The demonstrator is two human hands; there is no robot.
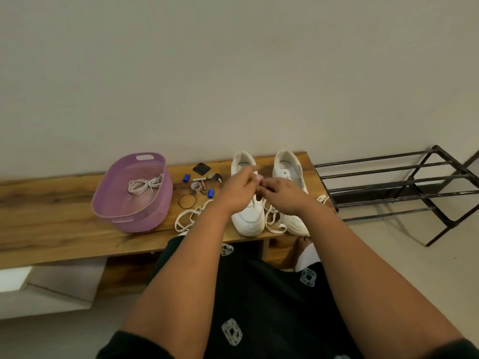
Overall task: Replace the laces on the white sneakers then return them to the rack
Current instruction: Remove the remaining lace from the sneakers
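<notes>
Two white sneakers stand side by side on the wooden bench (51, 203), toes toward me: the left sneaker (247, 218) and the right sneaker (290, 174). My left hand (237, 193) and my right hand (283, 194) meet over the left sneaker's eyelets, fingers pinched on a white lace there. Loose lace loops (274, 224) hang between the two shoes. Another loose white lace (188, 216) lies on the bench left of the shoes. A coiled white lace (143, 186) rests inside the purple basket (108, 193).
A black metal shoe rack (404, 187) stands on the floor right of the bench. Small items lie behind the shoes: blue caps (186, 178), keys (216, 176), a black square object (201, 168), a wire ring (187, 200). My foot (303, 244) shows under the bench.
</notes>
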